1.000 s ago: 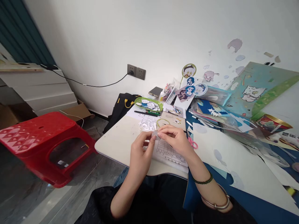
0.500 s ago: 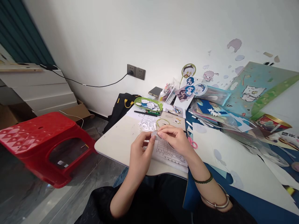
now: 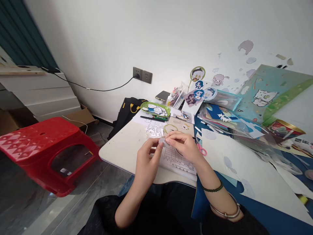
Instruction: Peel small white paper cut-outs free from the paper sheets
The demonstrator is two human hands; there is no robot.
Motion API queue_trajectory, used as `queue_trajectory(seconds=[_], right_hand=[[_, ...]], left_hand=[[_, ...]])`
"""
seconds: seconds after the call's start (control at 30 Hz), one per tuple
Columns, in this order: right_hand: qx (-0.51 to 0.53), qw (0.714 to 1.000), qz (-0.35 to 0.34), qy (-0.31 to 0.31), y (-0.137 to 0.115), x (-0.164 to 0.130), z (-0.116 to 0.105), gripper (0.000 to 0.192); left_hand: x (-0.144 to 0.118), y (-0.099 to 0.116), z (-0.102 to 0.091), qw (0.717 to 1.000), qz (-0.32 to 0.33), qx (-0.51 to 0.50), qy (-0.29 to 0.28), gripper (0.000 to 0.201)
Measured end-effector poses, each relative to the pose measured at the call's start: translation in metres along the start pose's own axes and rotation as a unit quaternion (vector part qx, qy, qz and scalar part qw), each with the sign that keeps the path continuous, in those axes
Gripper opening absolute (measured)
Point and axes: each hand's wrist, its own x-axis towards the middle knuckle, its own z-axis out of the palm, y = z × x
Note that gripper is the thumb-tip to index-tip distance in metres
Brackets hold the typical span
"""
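Between the fingertips of both hands is a small pale grey paper cutout (image 3: 161, 140), partly covered by the fingers. My left hand (image 3: 149, 155) pinches its left side with thumb and forefinger. From the right, my right hand (image 3: 183, 145) pinches it too, palm turned down. Below the hands lies a printed sheet with a table grid (image 3: 176, 160) on the desk. White paper scraps (image 3: 154, 130) are heaped just beyond the left fingers. Pink-handled scissors (image 3: 201, 149) lie right of the right hand, their blades partly hidden.
A green oval tray (image 3: 167, 112) with cutouts stands at the back, pens (image 3: 154, 118) before it. On the right are plastic sleeves (image 3: 217, 120), a large white sheet (image 3: 220, 153) and a round tin (image 3: 285, 129). A red stool (image 3: 44, 140) stands left of the desk (image 3: 119, 153).
Almost nothing differs. Both hands keep their pinch on the paper cutout, with only a very slight shift of the fingers.
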Motion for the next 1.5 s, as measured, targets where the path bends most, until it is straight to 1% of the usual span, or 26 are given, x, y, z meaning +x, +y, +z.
queue_trajectory(seconds=[0.2, 0.37, 0.53, 0.67, 0.83, 0.93, 1.03, 1.13, 1.3, 1.5], right_hand=[[0.018, 1.0, 0.004, 0.004, -0.001, 0.002, -0.001, 0.015], [0.01, 1.0, 0.016, -0.021, 0.002, 0.002, 0.0, 0.014], [-0.033, 0.999, -0.027, -0.004, -0.003, 0.0, 0.005, 0.007], [-0.052, 0.997, -0.049, -0.006, -0.008, -0.001, 0.007, 0.007], [-0.043, 0.999, -0.027, -0.015, -0.008, -0.002, 0.007, 0.004], [-0.011, 1.0, -0.022, -0.016, -0.007, -0.002, 0.006, 0.006], [0.025, 1.0, -0.001, -0.009, -0.005, -0.002, 0.004, 0.009], [0.058, 0.998, 0.016, 0.004, -0.002, -0.002, 0.003, 0.013], [0.075, 0.996, 0.037, 0.017, 0.0, -0.002, 0.003, 0.02], [0.076, 0.996, 0.041, 0.009, 0.002, -0.001, 0.003, 0.019]], left_hand=[[0.001, -0.001, 0.0, 1.0, -0.016, -0.024, 0.009, 0.017], [0.002, 0.002, -0.001, 0.999, -0.022, -0.041, 0.024, 0.017], [0.002, 0.005, 0.0, 0.999, -0.023, -0.043, 0.023, 0.015], [0.002, 0.003, 0.0, 0.998, -0.019, -0.058, 0.029, 0.016], [0.003, 0.003, -0.001, 0.996, -0.035, -0.078, 0.038, 0.015], [0.004, 0.005, -0.002, 0.995, -0.04, -0.088, 0.033, 0.015], [0.004, 0.005, -0.002, 0.994, -0.043, -0.098, 0.031, 0.015], [0.004, 0.004, -0.002, 0.995, -0.046, -0.09, 0.017, 0.015], [0.003, 0.002, -0.001, 0.997, -0.043, -0.068, -0.019, 0.014], [0.005, 0.001, 0.0, 0.997, -0.04, -0.068, -0.018, 0.014]])
